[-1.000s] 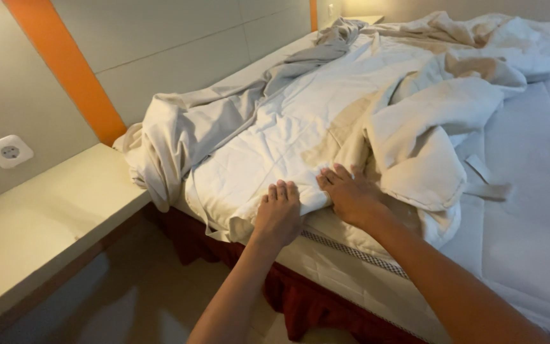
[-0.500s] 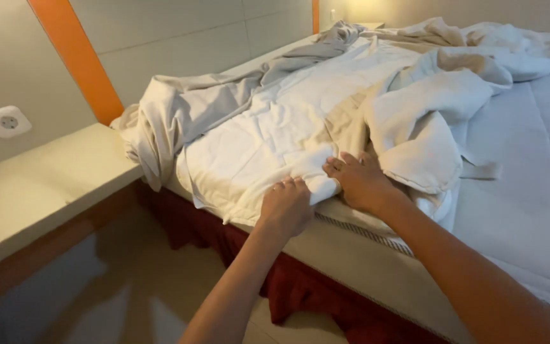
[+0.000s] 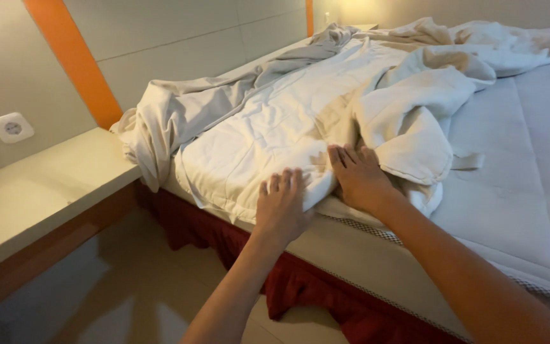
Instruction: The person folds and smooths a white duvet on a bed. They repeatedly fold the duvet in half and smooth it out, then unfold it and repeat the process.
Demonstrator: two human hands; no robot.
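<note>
White bedding (image 3: 268, 137) lay bunched across the near corner of the mattress (image 3: 523, 185), a soft quilted duvet with a crumpled sheet (image 3: 179, 111) twisted along its far side and draped over the bed's edge. Beyond the hands it rose in loose folds toward a heaped, beige-stained towel-like bundle (image 3: 415, 108). Under both palms ran the mattress side (image 3: 351, 245), pale and smooth with a mesh-patterned band, and below that a dark red pleated bed skirt (image 3: 326, 299). Off to the left of the hands stood a flat cream ledge (image 3: 39, 191) with a brown wooden face, an orange stripe (image 3: 74, 60) on the grey panelled wall, and a white round socket (image 3: 12, 127). Left hand (image 3: 281, 207) lay flat, fingers together and extended, pressing the duvet's hem at the mattress edge without closing on it. Right hand (image 3: 359, 178) lay just beside it, palm down, fingers straight and slightly spread on the fabric, tips under a fold.
</note>
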